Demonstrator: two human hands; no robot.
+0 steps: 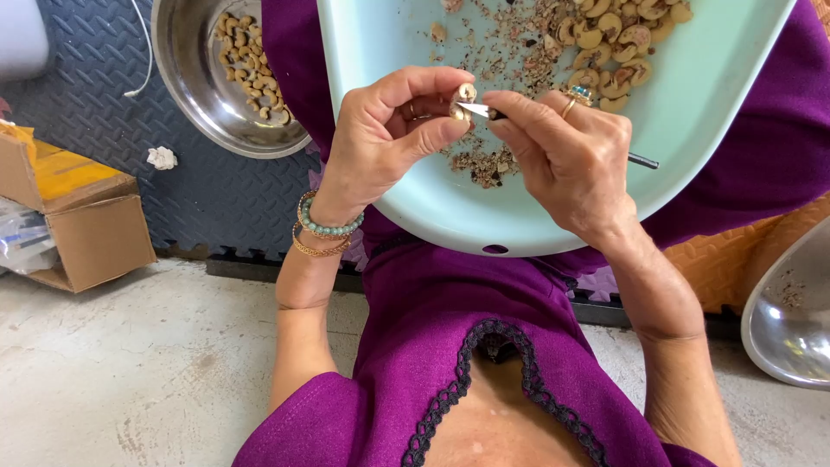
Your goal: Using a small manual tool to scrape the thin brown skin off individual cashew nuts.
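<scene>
— What's around you?

— Bare concrete floor [130, 372] nearest me, then dark interlocking mats [104, 78] with a cardboard box [82, 216] at their edge and a steel bowl [186, 78] of peeled nuts beyond it. Another steel bowl [791, 311] sits low at my right.

— And where you work?

— A pale blue tray [692, 112] rests across my purple lap, its near rim just under my wrists. Unpeeled nuts [618, 43] pile at its far side, skin scraps [484, 164] lie below my hands, and bare tray opens out to the right.

— Your hands?

— My left hand [380, 138], wrist bent, pinches a cashew nut [464, 95] between thumb and fingertips. My right hand [571, 156] is closed round a small knife [484, 111], its blade touching the nut, its handle end poking out past my palm.
</scene>
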